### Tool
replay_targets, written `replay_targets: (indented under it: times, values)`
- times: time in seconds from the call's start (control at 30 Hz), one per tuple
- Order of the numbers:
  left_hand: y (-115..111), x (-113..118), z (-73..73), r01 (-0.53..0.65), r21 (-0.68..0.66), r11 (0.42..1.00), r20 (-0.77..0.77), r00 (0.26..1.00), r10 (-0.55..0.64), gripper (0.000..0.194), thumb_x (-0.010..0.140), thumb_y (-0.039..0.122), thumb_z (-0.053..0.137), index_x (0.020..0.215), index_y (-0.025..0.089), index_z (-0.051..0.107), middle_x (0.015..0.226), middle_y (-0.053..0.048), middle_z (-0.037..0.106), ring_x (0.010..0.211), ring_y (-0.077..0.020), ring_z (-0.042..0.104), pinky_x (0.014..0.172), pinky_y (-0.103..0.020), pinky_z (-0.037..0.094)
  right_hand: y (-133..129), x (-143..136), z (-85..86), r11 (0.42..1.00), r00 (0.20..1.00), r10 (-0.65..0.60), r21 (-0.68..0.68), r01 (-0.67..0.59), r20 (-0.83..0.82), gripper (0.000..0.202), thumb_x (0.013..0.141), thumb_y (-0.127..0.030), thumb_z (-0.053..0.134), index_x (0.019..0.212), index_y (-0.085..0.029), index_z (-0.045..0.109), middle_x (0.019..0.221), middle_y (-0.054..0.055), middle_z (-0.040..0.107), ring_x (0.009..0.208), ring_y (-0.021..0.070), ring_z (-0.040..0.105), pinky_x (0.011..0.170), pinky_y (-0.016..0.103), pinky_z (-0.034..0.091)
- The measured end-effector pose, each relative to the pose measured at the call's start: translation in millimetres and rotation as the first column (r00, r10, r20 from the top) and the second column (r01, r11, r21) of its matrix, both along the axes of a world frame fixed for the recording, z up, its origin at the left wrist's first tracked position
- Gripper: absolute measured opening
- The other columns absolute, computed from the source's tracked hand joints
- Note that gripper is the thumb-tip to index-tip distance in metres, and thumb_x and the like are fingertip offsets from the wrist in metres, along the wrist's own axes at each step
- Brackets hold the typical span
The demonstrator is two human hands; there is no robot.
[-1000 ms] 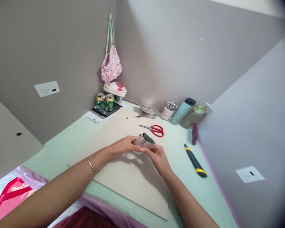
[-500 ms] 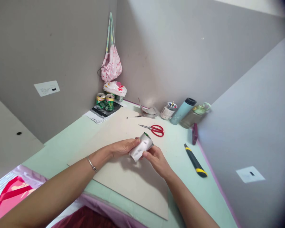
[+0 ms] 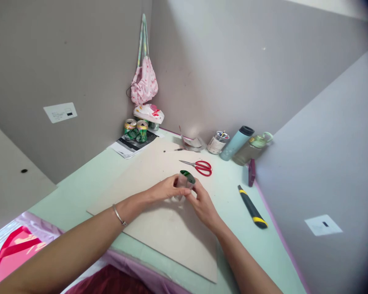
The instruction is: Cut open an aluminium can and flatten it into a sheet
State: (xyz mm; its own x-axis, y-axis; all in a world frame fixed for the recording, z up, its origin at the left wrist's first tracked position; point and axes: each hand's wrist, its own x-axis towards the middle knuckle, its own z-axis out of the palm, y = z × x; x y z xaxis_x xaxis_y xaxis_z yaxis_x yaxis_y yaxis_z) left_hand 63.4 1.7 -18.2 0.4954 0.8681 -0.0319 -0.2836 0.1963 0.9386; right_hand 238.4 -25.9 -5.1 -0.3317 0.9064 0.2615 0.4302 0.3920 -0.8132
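Note:
A curled piece of sheet metal, silver outside and green inside, is held above the pale board. My left hand grips it from the left, thumb across its front. From the right, my right hand pinches it, the two thumbs close together. Its open end faces up; its lower part is partly hidden by the fingers. Just beyond the hands lie red-handled scissors, with the blades pointing left.
Crushed green cans stand on papers at the back left. Along the back are a jar of pens, a blue tumbler and a green bottle. A black-and-yellow cutter lies at the right.
The metal piece has been turned more upright, so its green inside shows more. My left thumb has moved down and right across its front, nearer to my right thumb.

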Motion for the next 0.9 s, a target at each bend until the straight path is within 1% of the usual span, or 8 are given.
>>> replay_targets:
  times: [0.1,0.2,0.33,0.4,0.5,0.57,0.7,0.9]
  values:
    - [-5,5,1.7,-0.018,-0.009,1.000,0.029,0.999,0.019,0.050,0.055,0.033,0.095,0.094,0.016,0.069,0.082,-0.002,0.068,0.085,-0.0200,0.063,0.076,-0.026,0.046,-7,-4,-4.9,0.996,0.995,-0.062,0.064,0.057,0.078,0.030,0.087,-0.027,0.062,0.116,-0.022,0.061,0.135,0.013,0.056,0.112,0.0298,0.059,0.095,0.047,0.048]
    - [-11,10,4.4,-0.045,-0.045,0.998,0.074,0.996,0.048,0.044,0.064,0.036,0.090,0.096,0.015,0.069,0.085,-0.002,0.070,0.083,-0.0184,0.064,0.075,-0.025,0.047,-11,-4,-2.9,0.992,0.989,-0.091,0.100,0.079,0.119,0.036,0.088,-0.030,0.064,0.122,-0.022,0.058,0.138,0.015,0.052,0.108,0.0295,0.061,0.090,0.046,0.052]
    - [-12,10,7.3,-0.056,-0.158,0.986,0.148,0.986,0.079,0.039,0.078,0.045,0.075,0.098,0.013,0.068,0.085,-0.008,0.073,0.079,-0.0218,0.068,0.075,-0.030,0.052,-8,0,2.2,0.997,0.997,0.029,0.076,-0.034,0.069,0.043,0.095,-0.042,0.059,0.134,-0.023,0.054,0.148,0.014,0.046,0.115,0.0257,0.061,0.089,0.038,0.056]
    - [-9,7,9.0,-0.047,-0.226,0.973,0.180,0.980,0.089,0.038,0.083,0.045,0.067,0.100,0.011,0.067,0.085,-0.010,0.073,0.077,-0.0234,0.070,0.077,-0.034,0.055,-5,2,0.5,0.994,0.996,0.086,0.071,-0.086,0.009,0.047,0.097,-0.045,0.056,0.140,-0.024,0.051,0.151,0.014,0.044,0.122,0.0260,0.058,0.093,0.038,0.055]
    - [-3,1,12.5,-0.051,-0.319,0.946,0.206,0.971,0.121,0.035,0.093,0.041,0.056,0.105,0.011,0.065,0.088,-0.010,0.073,0.074,-0.0213,0.071,0.077,-0.035,0.056,-2,1,-6.6,0.987,0.998,0.061,0.153,-0.055,-0.034,0.051,0.095,-0.043,0.061,0.142,-0.026,0.049,0.148,0.013,0.048,0.129,0.0280,0.053,0.097,0.041,0.054]
    - [2,-3,15.0,-0.068,-0.363,0.930,0.213,0.965,0.153,0.034,0.098,0.042,0.052,0.110,0.012,0.063,0.095,-0.009,0.071,0.078,-0.0192,0.070,0.077,-0.036,0.057,-2,0,-10.4,0.965,1.000,0.004,0.263,0.004,-0.030,0.046,0.095,-0.037,0.063,0.139,-0.027,0.051,0.141,0.013,0.054,0.124,0.0268,0.058,0.092,0.040,0.057]
    - [6,-6,16.4,-0.103,-0.411,0.906,0.203,0.958,0.201,0.034,0.098,0.043,0.057,0.117,0.015,0.061,0.111,-0.008,0.067,0.091,-0.0191,0.067,0.079,-0.039,0.058,-5,-4,-10.5,0.897,0.997,-0.077,0.438,0.063,0.014,0.035,0.095,-0.025,0.064,0.129,-0.026,0.057,0.125,0.012,0.063,0.104,0.0233,0.066,0.078,0.037,0.060]
    - [0,3,8.0,-0.153,-0.391,0.907,0.119,0.969,0.215,0.033,0.097,0.037,0.061,0.122,0.016,0.060,0.119,-0.009,0.064,0.099,-0.0215,0.066,0.083,-0.041,0.057,-8,-1,-7.8,0.809,0.983,-0.158,0.583,0.075,0.093,0.022,0.097,-0.018,0.057,0.116,-0.025,0.063,0.112,0.011,0.069,0.102,0.0245,0.067,0.083,0.041,0.058]
